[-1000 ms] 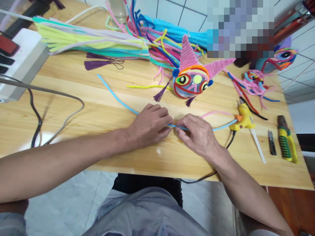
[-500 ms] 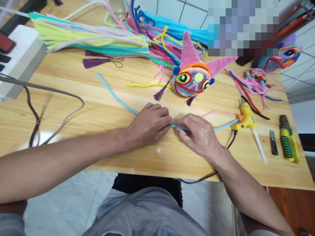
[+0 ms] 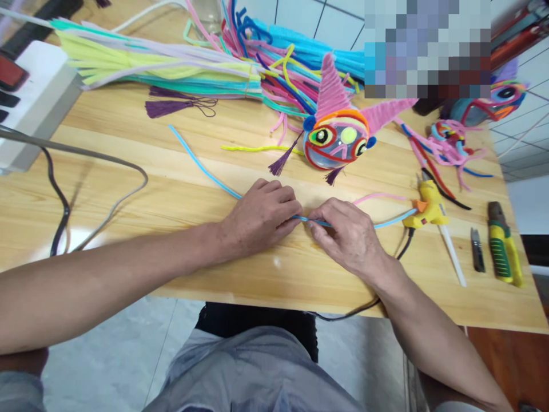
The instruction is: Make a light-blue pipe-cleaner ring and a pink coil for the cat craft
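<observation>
A long light-blue pipe cleaner (image 3: 205, 170) runs across the table through both of my hands. My left hand (image 3: 268, 214) is closed on its middle, palm down. Close beside it, my right hand (image 3: 347, 232) pinches the same stem between thumb and fingers, with a short blue stretch showing between the hands. The right end reaches the yellow glue gun (image 3: 431, 206). Behind my right hand lies a pink pipe cleaner (image 3: 380, 195). Beyond the hands sits a mask-like figure (image 3: 337, 140) with pink ears, round eyes and purple tassels.
Bundled yellow and teal pipe cleaners (image 3: 158, 66) lie at the back left, near a purple tassel (image 3: 169, 107) and a white power strip (image 3: 40, 103). On the right are small black snips (image 3: 477, 250) and green-yellow pliers (image 3: 501, 246). A second figure (image 3: 489, 103) stands back right.
Both hands keep their hold on the blue pipe cleaner, nearly still. The gap between them looks slightly different, and the whole view has shifted a little.
</observation>
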Demonstrator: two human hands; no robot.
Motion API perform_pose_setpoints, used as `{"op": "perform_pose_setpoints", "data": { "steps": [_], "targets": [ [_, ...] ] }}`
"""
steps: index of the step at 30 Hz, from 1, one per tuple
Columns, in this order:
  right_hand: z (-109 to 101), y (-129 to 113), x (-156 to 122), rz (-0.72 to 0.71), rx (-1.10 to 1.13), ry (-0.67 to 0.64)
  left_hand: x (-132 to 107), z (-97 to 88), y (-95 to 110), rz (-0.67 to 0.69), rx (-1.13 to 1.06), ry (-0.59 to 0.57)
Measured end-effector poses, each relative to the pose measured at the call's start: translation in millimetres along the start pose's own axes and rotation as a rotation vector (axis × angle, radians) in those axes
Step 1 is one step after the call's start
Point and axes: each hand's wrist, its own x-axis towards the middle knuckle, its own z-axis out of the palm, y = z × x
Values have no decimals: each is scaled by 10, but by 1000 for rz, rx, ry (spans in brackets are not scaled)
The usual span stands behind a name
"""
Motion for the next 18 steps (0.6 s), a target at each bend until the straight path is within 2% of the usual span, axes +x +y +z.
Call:
{"op": "perform_pose_setpoints", "data": {
  "steps": [5, 9, 18],
  "targets": [
    [-56, 44, 10, 13, 49, 25, -9, -11, 8, -78, -38, 91],
    [-84, 75, 18, 20, 14, 44, -9, -14, 11, -104, -43, 101],
    [-57, 42, 25, 34, -44, 22, 1, 33, -42, -55, -23, 113]
  ]
}}
